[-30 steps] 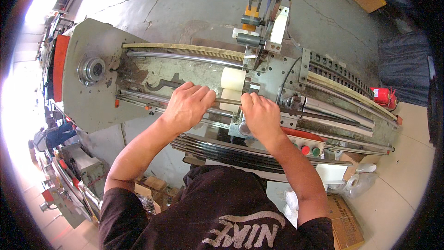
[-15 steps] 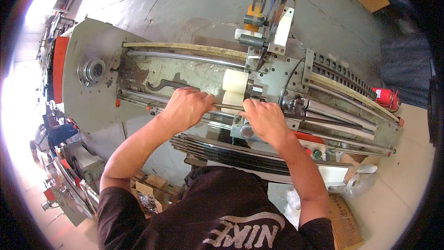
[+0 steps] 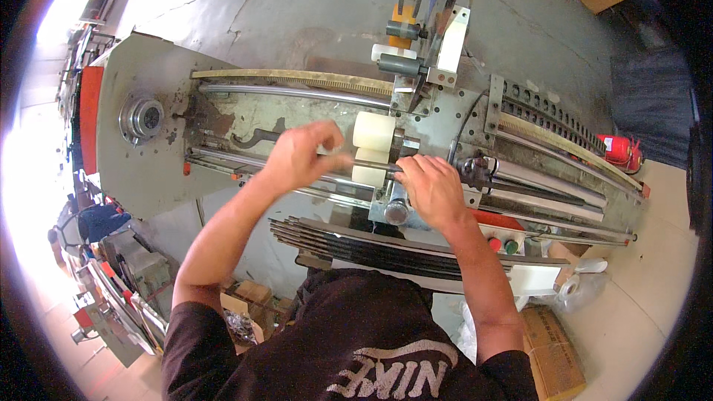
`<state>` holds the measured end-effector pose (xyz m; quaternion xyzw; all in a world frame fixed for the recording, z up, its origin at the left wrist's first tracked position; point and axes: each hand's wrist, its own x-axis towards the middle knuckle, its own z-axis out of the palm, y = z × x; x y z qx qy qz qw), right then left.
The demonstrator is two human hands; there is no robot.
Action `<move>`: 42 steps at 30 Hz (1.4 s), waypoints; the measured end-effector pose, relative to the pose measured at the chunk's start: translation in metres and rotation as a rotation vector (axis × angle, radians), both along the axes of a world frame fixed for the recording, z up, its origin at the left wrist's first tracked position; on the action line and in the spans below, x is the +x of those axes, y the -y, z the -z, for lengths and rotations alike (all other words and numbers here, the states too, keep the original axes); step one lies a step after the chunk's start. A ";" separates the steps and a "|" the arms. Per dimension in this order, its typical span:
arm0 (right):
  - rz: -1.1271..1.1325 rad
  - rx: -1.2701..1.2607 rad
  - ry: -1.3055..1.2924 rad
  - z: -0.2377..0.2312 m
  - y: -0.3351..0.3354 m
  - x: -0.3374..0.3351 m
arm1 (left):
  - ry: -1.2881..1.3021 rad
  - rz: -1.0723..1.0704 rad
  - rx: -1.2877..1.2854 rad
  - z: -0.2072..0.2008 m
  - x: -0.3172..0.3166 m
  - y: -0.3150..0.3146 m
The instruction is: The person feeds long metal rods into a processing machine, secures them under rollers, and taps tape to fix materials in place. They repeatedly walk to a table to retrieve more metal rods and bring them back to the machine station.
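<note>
A thin dark metal rod runs across the machine in front of two cream-white rollers, an upper roller and a lower roller. My right hand is closed around the rod just right of the rollers. Left of them, my left hand is at the rod's left end, slightly blurred. Its fingers are raised off the rod, with a gap above the thumb, which lies close along it. A hook-shaped dark wrench lies on the machine bed behind my left hand.
The long grey machine spans the view, with steel guide rails. Several dark flat bars are stacked along its near side. Red and green buttons sit nearby. Cardboard boxes and a red fire extinguisher stand around it.
My left hand has loosened from the rod, its fingers lifting up and apart. The right hand stays on the rod, shifted slightly. The view has moved a little.
</note>
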<state>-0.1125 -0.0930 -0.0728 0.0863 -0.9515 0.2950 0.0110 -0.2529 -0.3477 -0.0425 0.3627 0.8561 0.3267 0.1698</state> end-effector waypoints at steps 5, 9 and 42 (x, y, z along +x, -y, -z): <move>0.152 -0.058 -0.083 0.003 0.010 0.002 | 0.453 -0.214 0.154 0.065 -0.074 -0.023; 0.244 -0.109 -0.122 0.004 0.018 0.005 | 0.687 -0.194 0.124 0.145 -0.105 -0.066; 0.173 -0.176 -0.095 0.013 0.023 0.034 | 1.256 -0.309 -0.102 0.107 -0.030 -0.009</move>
